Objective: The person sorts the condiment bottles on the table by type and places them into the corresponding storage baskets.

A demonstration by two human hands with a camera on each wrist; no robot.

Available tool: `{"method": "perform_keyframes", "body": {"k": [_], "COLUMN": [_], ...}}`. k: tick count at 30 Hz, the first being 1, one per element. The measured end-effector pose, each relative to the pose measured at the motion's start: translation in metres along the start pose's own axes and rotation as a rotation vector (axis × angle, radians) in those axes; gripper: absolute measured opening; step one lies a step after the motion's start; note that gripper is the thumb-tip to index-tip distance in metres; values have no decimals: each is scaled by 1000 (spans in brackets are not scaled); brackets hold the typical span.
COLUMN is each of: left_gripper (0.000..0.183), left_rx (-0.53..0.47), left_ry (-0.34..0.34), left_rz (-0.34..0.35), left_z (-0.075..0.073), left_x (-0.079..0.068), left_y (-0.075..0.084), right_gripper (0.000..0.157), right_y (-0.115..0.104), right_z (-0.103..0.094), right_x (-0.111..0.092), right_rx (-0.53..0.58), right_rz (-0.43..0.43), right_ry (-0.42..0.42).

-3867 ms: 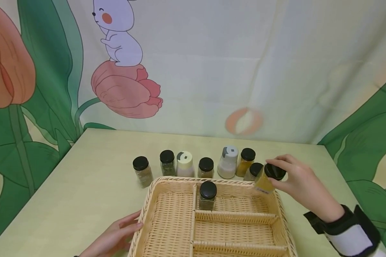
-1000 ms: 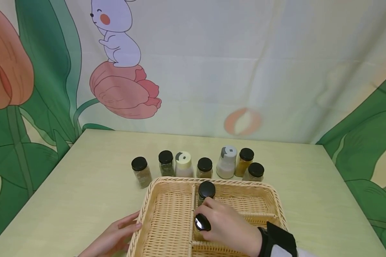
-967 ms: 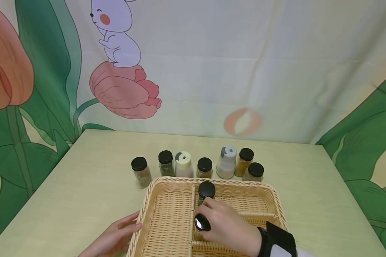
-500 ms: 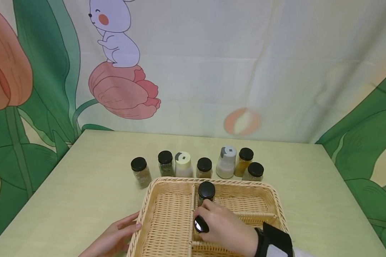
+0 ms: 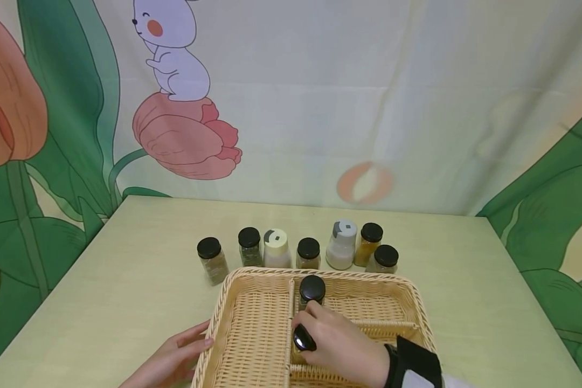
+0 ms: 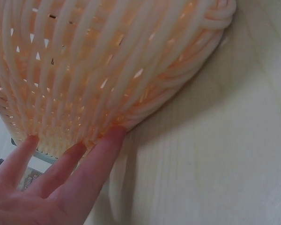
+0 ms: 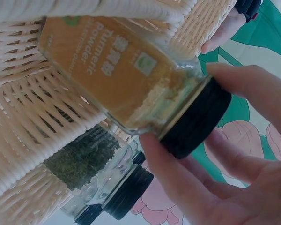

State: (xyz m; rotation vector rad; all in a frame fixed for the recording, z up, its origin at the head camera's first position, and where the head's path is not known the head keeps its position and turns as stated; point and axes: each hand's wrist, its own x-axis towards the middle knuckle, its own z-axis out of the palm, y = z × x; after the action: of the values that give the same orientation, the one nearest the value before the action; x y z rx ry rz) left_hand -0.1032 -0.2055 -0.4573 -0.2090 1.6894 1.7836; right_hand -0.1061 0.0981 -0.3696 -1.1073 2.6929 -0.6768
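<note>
My right hand (image 5: 339, 342) pinches the black lid of a turmeric powder jar (image 7: 117, 75), thumb and fingers on opposite sides. This glass jar stands tilted in the right wrist view, filled with orange-yellow powder. It is in the left end of the middle right compartment of the wicker basket (image 5: 254, 328); my hand hides most of it in the head view. Just behind it, in the back compartment, sits a jar of dried green herb (image 7: 82, 159) with a black lid. My left hand (image 5: 172, 355) touches the basket's left outer wall with nearly straight fingertips (image 6: 114, 133).
Behind the basket stand several spice jars, among them a brown one (image 5: 214, 264) at far left, a yellow-capped shaker (image 5: 277, 248), a white-capped shaker (image 5: 342, 245) and an orange-yellow jar (image 5: 368, 245). A printed cloth (image 5: 291, 108) hangs beyond the table's back edge.
Since the oldest frame, my right hand has carried the turmeric jar from the basket's back right corner leftward and nearer, into the middle compartment. Over the last second both hands barely move.
</note>
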Motion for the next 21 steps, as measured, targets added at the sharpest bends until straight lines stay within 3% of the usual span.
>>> {"method": "perform_keyframes", "body": {"k": [6,14,21], "left_gripper": [75,75,75], "left_rx": [13,12,14], "left_ry": [12,8,18], "left_rz": [-7,-6,-15], "left_z": [0,1,0], "left_x": [1,0,0], "left_y": [0,-1,-1], "right_gripper": [33,35,36], "right_y": [2,5,5], "right_z": [1,-2,-8], "right_x": [-2,-3,-4], "right_rx": [22,20,18], "right_rz": [5,-54,-41], "right_ry": [-8,-44,-68]}}
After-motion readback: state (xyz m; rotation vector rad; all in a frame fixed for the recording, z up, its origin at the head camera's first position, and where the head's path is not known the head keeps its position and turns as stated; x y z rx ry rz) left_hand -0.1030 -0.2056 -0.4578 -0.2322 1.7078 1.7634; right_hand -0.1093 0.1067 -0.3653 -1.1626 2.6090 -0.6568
